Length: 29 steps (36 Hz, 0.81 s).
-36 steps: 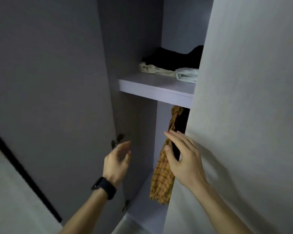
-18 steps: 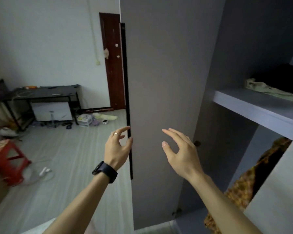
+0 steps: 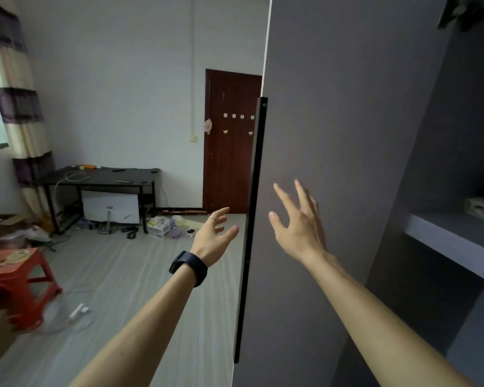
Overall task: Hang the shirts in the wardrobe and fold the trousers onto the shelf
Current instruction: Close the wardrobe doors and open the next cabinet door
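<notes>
Both hands are up in front of the person and hold nothing. The left hand [image 3: 215,236], a dark watch [image 3: 189,268] on its wrist, hangs open just left of the black handle strip [image 3: 252,219] that edges the wardrobe door [image 3: 341,135]. The right hand [image 3: 298,227] is spread, fingers apart, before the door's inner face, though I cannot tell whether it touches the panel. The only clothing I can see is a pale garment [image 3: 481,209] lying on the shelf [image 3: 444,241] at the far right, inside the wardrobe. I can spot no shirt or trousers out in the room, where a desk [image 3: 104,177] stands by the wall and a red stool [image 3: 14,280] on the floor [image 3: 129,275]. To my eye this is the gap between garments: one is put away and the next not yet fetched. The next move calls for finding the remaining clothes, probably outside this view, and taking a firm hold of one, with the door left wide enough to come back to.
</notes>
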{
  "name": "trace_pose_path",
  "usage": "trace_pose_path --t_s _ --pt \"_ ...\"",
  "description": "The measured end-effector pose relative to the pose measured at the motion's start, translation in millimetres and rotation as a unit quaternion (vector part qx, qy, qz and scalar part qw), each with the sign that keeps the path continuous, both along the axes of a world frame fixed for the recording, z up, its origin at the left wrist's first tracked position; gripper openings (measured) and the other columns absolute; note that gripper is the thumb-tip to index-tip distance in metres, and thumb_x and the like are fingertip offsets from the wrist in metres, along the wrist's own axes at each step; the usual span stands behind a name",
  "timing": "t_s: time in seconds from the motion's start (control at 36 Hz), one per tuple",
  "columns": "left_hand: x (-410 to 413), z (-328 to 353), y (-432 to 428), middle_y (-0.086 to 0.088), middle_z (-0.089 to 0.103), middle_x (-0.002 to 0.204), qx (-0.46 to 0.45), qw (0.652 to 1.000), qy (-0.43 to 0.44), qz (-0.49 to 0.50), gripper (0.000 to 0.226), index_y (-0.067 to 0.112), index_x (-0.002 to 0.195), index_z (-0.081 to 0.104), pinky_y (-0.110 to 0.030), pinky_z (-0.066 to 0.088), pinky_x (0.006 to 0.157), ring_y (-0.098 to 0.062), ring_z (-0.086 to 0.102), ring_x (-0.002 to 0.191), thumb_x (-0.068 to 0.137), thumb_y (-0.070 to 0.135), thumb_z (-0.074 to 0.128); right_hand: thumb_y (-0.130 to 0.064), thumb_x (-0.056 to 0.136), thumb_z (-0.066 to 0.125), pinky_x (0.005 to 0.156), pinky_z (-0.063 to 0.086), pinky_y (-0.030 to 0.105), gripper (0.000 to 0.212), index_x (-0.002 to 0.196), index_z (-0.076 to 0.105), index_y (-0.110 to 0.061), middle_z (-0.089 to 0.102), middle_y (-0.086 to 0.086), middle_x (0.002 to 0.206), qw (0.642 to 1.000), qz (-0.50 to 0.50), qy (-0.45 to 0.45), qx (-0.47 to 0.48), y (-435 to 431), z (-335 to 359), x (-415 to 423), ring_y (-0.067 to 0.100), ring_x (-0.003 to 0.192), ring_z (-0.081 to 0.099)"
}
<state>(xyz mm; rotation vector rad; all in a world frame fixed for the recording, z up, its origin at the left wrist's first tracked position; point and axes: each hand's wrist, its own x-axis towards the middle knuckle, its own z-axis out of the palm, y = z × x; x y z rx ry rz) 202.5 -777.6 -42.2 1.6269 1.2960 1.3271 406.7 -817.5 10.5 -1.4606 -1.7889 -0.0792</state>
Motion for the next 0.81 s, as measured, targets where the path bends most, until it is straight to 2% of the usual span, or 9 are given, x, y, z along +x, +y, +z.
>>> trace_pose_path --t_s 0.11,0.22,0.33,0.36,0.44,0.53,0.61,0.67,0.81 --pt "9.1 -8.4 24.2 -0.002 0.053 0.138 -0.012 0.999 0.001 -0.032 0.056 0.031 0.145 0.044 -0.037 0.046 0.106 -0.020 0.053 0.127 0.094 0.029 0.068 -0.041 0.102 0.052 0.126 0.012 0.039 0.063 0.156 0.020 -0.050 -0.008 -0.006 0.169 0.999 -0.019 -0.023 0.029 28.5 -0.7 -5.1 0.017 0.155 -0.006" --pt "17.1 -21.3 43.9 -0.005 0.054 0.138 -0.011 0.998 0.011 -0.069 0.049 0.038 0.141 0.046 -0.040 0.046 0.108 -0.020 0.054 0.127 0.097 0.029 0.064 -0.036 0.101 0.057 0.125 0.017 0.041 0.063 0.156 0.028 -0.045 -0.004 0.000 0.170 0.995 -0.041 -0.048 0.083 59.4 -14.1 -7.4 0.022 0.156 -0.002" --pt "22.0 -33.0 60.5 -0.001 0.063 0.125 -0.004 0.996 0.008 -0.084 0.036 0.049 0.133 0.048 -0.013 0.048 0.092 -0.011 0.062 0.116 0.104 0.030 0.052 -0.031 0.099 0.063 0.123 0.024 0.043 0.066 0.155 0.031 -0.042 0.002 0.004 0.170 0.989 -0.045 -0.055 0.132 79.0 -24.6 -8.3 0.027 0.156 0.004" --pt "23.4 -36.1 65.6 -0.001 0.066 0.122 -0.003 0.996 0.008 -0.084 0.033 0.053 0.130 0.047 -0.012 0.048 0.089 -0.009 0.064 0.113 0.104 0.031 0.049 -0.031 0.098 0.063 0.122 0.025 0.042 0.066 0.155 0.032 -0.042 0.003 0.004 0.170 0.988 -0.047 -0.057 0.136 82.3 -25.4 -8.3 0.027 0.156 0.005" --pt "25.7 -46.9 76.2 -0.001 0.070 0.119 -0.007 0.996 -0.016 -0.089 0.029 0.060 0.123 0.047 -0.031 0.053 0.098 -0.008 0.068 0.107 0.105 0.038 0.045 -0.032 0.098 0.064 0.115 0.030 0.039 0.065 0.154 0.033 -0.044 0.004 0.002 0.170 0.987 -0.052 -0.062 0.142 86.8 -24.2 -8.9 0.027 0.155 0.007" --pt "29.2 -51.7 79.3 0.002 0.068 0.124 -0.009 0.994 -0.038 -0.097 0.029 0.052 0.130 0.048 -0.035 0.053 0.100 -0.006 0.067 0.109 0.105 0.038 0.044 -0.034 0.099 0.062 0.109 0.032 0.035 0.065 0.154 0.031 -0.046 -0.001 -0.002 0.170 0.988 -0.054 -0.068 0.127 87.0 -21.6 -9.8 0.024 0.156 0.003" --pt "35.1 -53.2 78.4 0.005 0.060 0.135 -0.011 0.993 -0.053 -0.108 0.039 0.036 0.145 0.044 -0.016 0.049 0.091 -0.003 0.062 0.111 0.106 0.036 0.042 -0.035 0.099 0.061 0.112 0.029 0.035 0.063 0.154 0.032 -0.045 -0.002 -0.002 0.170 0.989 -0.053 -0.063 0.122 83.2 -19.6 -8.5 0.024 0.156 0.001" --pt "37.2 -54.1 73.7 0.006 0.058 0.136 -0.015 0.991 -0.065 -0.117 0.043 0.032 0.149 0.041 -0.010 0.046 0.086 -0.004 0.062 0.113 0.106 0.037 0.041 -0.038 0.099 0.060 0.112 0.025 0.031 0.061 0.154 0.033 -0.046 -0.003 -0.003 0.170 0.992 -0.047 -0.052 0.108 75.5 -17.6 -8.6 0.022 0.156 -0.001" --pt "37.2 -53.0 47.9 0.013 0.065 0.113 -0.015 0.986 -0.093 -0.137 0.037 0.038 0.142 0.039 -0.009 0.049 0.076 0.013 0.064 0.092 0.106 0.032 0.043 -0.056 0.098 0.052 0.114 0.021 0.033 0.060 0.154 0.029 -0.050 -0.010 -0.011 0.169 0.998 -0.021 -0.047 0.047 47.6 -8.9 -4.4 0.011 0.155 -0.012"
